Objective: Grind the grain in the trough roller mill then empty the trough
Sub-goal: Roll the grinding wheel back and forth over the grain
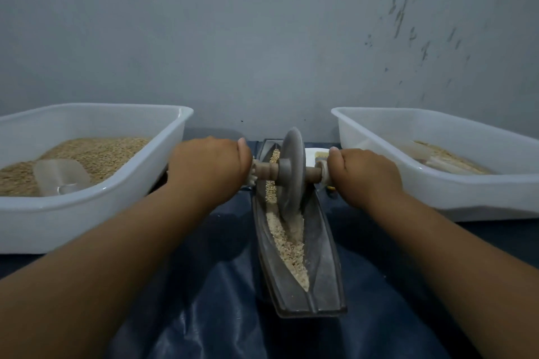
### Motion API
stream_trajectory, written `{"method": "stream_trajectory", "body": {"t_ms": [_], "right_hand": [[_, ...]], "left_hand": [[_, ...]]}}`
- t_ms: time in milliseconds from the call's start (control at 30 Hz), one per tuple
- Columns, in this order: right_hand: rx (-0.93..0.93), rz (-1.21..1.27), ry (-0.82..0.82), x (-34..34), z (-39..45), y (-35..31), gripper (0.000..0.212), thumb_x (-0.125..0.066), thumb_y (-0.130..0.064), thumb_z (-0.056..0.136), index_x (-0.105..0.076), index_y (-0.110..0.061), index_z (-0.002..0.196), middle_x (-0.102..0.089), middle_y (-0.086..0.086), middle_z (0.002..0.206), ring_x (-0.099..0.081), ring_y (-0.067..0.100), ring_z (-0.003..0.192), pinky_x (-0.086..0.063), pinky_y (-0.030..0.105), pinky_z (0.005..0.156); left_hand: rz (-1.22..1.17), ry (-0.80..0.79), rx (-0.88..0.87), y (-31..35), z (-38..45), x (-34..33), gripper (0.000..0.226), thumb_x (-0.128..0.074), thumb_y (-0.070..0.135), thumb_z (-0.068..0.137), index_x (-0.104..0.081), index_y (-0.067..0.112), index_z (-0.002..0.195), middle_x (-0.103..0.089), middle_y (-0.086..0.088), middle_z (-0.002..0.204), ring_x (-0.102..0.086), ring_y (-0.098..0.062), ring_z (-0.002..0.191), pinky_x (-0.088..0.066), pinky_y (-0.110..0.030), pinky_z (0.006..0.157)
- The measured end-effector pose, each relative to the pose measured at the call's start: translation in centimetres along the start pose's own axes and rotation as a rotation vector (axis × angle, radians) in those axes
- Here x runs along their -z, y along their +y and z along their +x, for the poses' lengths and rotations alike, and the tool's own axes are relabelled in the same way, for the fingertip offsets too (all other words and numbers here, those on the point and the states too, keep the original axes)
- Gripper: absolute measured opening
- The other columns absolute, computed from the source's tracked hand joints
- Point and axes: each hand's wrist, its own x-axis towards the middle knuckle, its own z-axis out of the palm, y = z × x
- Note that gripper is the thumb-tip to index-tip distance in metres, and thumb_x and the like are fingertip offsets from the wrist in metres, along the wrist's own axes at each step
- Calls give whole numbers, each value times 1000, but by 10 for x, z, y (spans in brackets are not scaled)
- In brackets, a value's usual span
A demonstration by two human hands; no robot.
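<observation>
A long dark boat-shaped trough (pixel 320 259) lies lengthwise in front of me on a dark blue sheet. Pale crushed grain (pixel 287 245) fills its groove in the near half, with whole grain further back. A grey stone wheel (pixel 290 172) stands upright in the groove at the far half, on a wooden axle (pixel 267 171). My left hand (pixel 208 167) grips the axle's left end. My right hand (pixel 364 173) grips the right end. Both forearms reach forward on either side of the trough.
A white plastic tub (pixel 96 207) on the left holds whole grain and a clear scoop (pixel 59 176). Another white tub (pixel 466 192) on the right holds a little grain. A small white dish (pixel 313 156) sits behind the wheel. A grey wall stands close behind.
</observation>
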Motion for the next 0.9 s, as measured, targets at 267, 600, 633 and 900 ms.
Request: {"method": "stream_trajectory", "body": {"t_ms": [267, 600, 633, 900], "right_hand": [[73, 1, -54, 31, -32, 0, 36, -29, -30, 99, -43, -20, 67, -52, 1, 69, -55, 27, 71, -47, 35, 66], [127, -130, 30, 41, -40, -5, 52, -18, -46, 98, -42, -24, 58, -42, -5, 58, -35, 9, 53, -21, 29, 49], [101, -113, 18, 32, -29, -6, 51, -19, -44, 99, -44, -24, 60, -42, -5, 59, -38, 14, 55, -25, 30, 53], [83, -64, 91, 5, 17, -10, 53, -20, -40, 98, -44, -21, 56, -45, -2, 56, -40, 14, 52, -27, 30, 53]], "left_hand": [[-123, -43, -60, -8, -28, 22, 57, -58, 23, 88, -20, 4, 127, -58, -10, 96, -60, -29, 76, -47, -34, 58], [-208, -13, -10, -1, -54, 20, 34, -74, 17, 70, -62, 1, 98, -58, -12, 64, -54, -28, 47, -38, -30, 42], [-113, -78, 6, -1, -45, 11, 49, -75, 18, 72, -57, -2, 112, -61, -12, 75, -58, -29, 56, -36, -32, 46], [7, -91, 39, -3, -1, -21, 56, -42, 22, 96, -20, 2, 143, -57, -11, 115, -60, -29, 93, -44, -37, 65]]}}
